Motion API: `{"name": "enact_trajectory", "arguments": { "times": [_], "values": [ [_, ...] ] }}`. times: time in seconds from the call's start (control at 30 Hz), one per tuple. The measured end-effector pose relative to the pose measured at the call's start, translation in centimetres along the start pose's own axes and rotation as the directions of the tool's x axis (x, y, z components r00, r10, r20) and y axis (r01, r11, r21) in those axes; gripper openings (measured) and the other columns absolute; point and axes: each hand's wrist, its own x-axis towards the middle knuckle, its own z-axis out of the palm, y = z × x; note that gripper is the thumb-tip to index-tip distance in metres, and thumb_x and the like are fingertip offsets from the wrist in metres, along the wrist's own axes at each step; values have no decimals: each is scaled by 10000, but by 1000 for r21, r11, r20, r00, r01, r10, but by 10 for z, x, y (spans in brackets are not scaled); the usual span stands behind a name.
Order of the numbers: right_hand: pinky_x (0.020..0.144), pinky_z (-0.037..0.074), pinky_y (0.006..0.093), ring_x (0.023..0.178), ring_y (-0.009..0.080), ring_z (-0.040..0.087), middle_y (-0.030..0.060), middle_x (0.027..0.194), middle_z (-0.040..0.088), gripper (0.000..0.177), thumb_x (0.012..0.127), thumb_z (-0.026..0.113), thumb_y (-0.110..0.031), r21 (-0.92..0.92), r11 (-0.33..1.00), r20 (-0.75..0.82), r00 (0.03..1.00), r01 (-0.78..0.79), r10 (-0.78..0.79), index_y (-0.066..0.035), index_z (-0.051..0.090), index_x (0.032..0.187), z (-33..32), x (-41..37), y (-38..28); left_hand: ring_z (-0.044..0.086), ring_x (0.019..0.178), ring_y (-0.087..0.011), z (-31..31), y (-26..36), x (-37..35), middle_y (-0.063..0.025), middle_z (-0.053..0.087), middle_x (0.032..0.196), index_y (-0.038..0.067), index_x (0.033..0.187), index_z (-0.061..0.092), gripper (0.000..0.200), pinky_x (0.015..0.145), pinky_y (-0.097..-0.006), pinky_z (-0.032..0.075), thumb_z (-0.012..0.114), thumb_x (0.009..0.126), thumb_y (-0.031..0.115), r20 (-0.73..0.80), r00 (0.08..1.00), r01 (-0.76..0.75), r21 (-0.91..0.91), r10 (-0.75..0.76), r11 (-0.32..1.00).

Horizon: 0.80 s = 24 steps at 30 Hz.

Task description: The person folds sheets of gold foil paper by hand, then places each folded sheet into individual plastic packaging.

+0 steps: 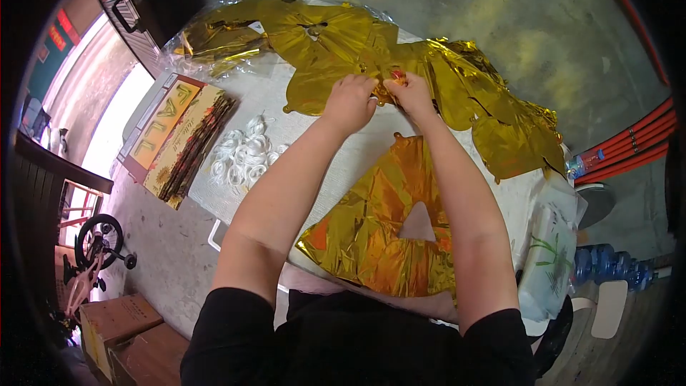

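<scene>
My left hand and my right hand meet over a heap of flat gold foil balloons on the white table. Both hands pinch the edge of one gold foil balloon between their fingertips, close to a small red bit. Near my body lies a gold foil letter-A balloon, flat, with a triangular hole showing in its middle.
A pile of white ribbon coils lies left of my arms. Beside it stand stacked printed cards. A clear bag of gold foil sits at the far left. A white bag and water bottles are at right; cardboard boxes and a bicycle stand on the floor.
</scene>
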Motion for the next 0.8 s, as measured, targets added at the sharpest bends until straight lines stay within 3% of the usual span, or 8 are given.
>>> {"name": "enact_trajectory", "arguments": {
  "times": [0.1,0.17,0.33,0.43,0.5,0.53,0.67,0.8],
  "values": [
    [501,391,221,569,51,480,-18,679,571,84,796,646,-83,18,999,47,998,-39,38,-5,620,816,1,-4,-6,495,1064,-307,0,2,3,-128,556,1127,50,1178,497,462,926,-418,373,602,730,93,3,998,70,-124,-70,990],
    [492,384,219,565,47,476,-20,669,565,87,799,645,-88,32,998,88,995,-46,43,-9,619,826,2,-5,-7,472,1113,-322,0,6,4,-163,515,1205,46,1275,407,579,957,-419,360,600,730,65,-157,987,3,-245,-43,969],
    [532,422,325,530,181,516,135,616,578,190,808,608,-175,-81,996,112,993,45,-35,15,614,801,-8,1,-11,459,1148,-327,6,1,1,-190,474,1263,48,1300,378,597,970,-416,362,595,744,69,-129,991,-13,-237,-18,972],
    [441,387,258,472,94,476,12,593,542,201,883,548,-199,-317,948,-77,996,7,-33,-11,619,887,-48,14,-44,476,1122,-346,12,-8,-1,-202,500,1224,34,1217,470,476,953,-407,384,592,760,88,-122,992,-39,-141,22,989],
    [576,454,376,564,290,554,186,703,604,206,834,547,-189,-453,889,-197,966,60,-166,-2,630,859,-90,27,-73,492,1093,-364,13,-10,-1,-214,524,1186,23,1166,514,415,939,-401,402,595,764,91,-67,992,-107,-11,106,994],
    [443,423,290,448,120,502,54,681,598,215,886,520,-184,-502,846,-168,940,177,-296,-26,619,993,-123,39,-78,490,1099,-367,10,-8,0,-211,526,1188,27,1128,539,363,936,-404,403,582,776,105,-57,993,-101,-2,101,995],
    [460,455,258,577,134,628,81,817,652,293,891,495,-145,-406,912,-356,907,66,-224,-2,571,1135,-225,44,-171,474,1118,-379,16,-11,0,-200,530,1196,43,1107,558,314,937,-417,398,544,809,141,-73,994,-75,107,83,991],
    [486,409,197,595,108,565,-4,778,588,134,915,488,-133,-348,852,-537,662,390,-522,-83,599,971,-263,7,-274,455,1146,-381,13,-9,1,-194,527,1206,48,1115,557,312,954,-418,384,520,824,153,-42,997,-63,114,68,991]
  ]
}}
